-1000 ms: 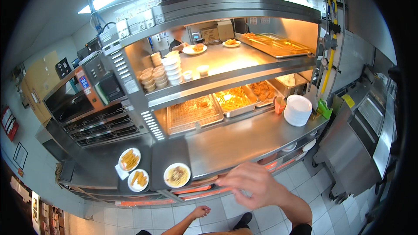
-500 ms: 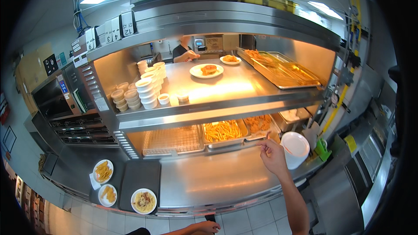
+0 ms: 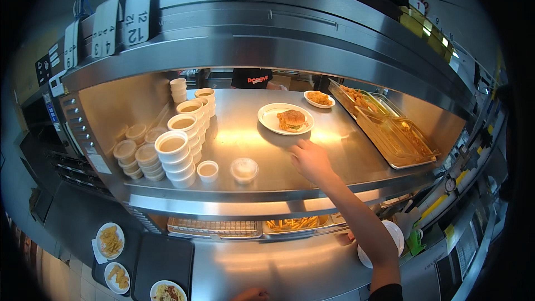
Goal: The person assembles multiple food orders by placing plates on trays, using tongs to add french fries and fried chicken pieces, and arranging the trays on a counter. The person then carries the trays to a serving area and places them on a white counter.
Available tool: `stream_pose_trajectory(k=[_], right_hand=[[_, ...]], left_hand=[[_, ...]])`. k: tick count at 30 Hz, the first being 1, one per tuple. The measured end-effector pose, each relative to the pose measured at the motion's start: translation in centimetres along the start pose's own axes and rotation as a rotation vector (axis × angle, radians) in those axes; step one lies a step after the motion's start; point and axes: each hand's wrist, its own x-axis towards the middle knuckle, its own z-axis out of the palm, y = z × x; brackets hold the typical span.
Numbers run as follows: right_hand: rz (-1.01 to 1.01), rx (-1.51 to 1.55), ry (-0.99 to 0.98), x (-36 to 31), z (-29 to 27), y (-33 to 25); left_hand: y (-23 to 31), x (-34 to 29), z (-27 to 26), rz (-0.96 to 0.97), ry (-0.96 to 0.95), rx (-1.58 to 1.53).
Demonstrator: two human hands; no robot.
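My right hand (image 3: pixel 310 161) reaches over the upper heated shelf, just below the near rim of a white plate (image 3: pixel 270 117). Its fingers are loosely bent, and I see nothing in them; contact with the plate cannot be made out. On that plate sits a burger (image 3: pixel 292 120) with a browned bun and some green filling. Low at the bottom edge, my left hand (image 3: pixel 253 294) shows only in part, dim and smeared, its fingers not readable. Behind the burger plate stands a smaller white plate of fried food (image 3: pixel 319 98).
Stacked white cups (image 3: pixel 173 144), lidded cups (image 3: pixel 147 155) and a domed-lid cup (image 3: pixel 244 170) stand left on the shelf. A metal tray (image 3: pixel 395 134) lies right. Below are fries (image 3: pixel 298 224), white plates (image 3: pixel 394 237) and a dark tray (image 3: pixel 161 262). Another person (image 3: pixel 252 79) stands behind.
My right hand has gone from beside the stacked plates up to the burger plate on the upper shelf. My view has moved closer to the shelf. The left hand is now mostly out of view.
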Motion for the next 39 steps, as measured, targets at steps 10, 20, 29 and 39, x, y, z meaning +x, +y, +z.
stream_pose_trajectory(k=[10, 20, 29, 39], right_hand=[[-0.158, -0.464, -0.184, 12.3, 11.8, 1.3], [-0.278, -0.288, -0.079, 7.1, 8.0, 10.3], [0.239, 0.416, 0.016, 12.5, 8.8, 15.4], [0.059, 0.226, -0.080, 16.1, 11.5, 14.1]], left_hand=[[6.8, 0.7, 0.9, -0.058, 0.404, -0.123], [1.4, 1.8, 2.5, -0.164, 0.206, -0.350], [1.4, 1.4, 1.0, -0.168, 0.221, -0.314], [-1.5, 0.1, 0.6, -0.194, 0.319, -0.366]])
